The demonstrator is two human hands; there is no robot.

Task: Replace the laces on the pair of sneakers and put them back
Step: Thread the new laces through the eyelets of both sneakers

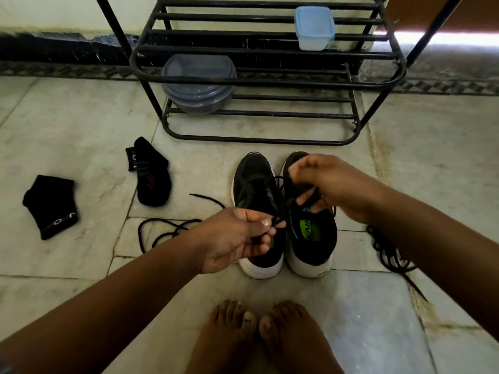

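Note:
Two black sneakers with white soles stand side by side on the floor, toes toward the rack: the left sneaker (253, 184) and the right sneaker (313, 238). My left hand (235, 238) pinches a black lace end above the left sneaker's heel. Over the right sneaker's tongue, my right hand (332, 184) grips the other part of the same lace. A loose black lace (167, 228) lies on the floor to the left of the shoes. Another bunched black lace (388, 252) lies to the right.
A black metal shoe rack (270, 82) stands behind the sneakers, holding a grey lidded bowl (198, 85) and a pale blue box (314, 28). Two black socks lie at left: one sock (151, 174) nearer the shoes, the other sock (52, 206) farther out. My bare feet (259, 336) are below.

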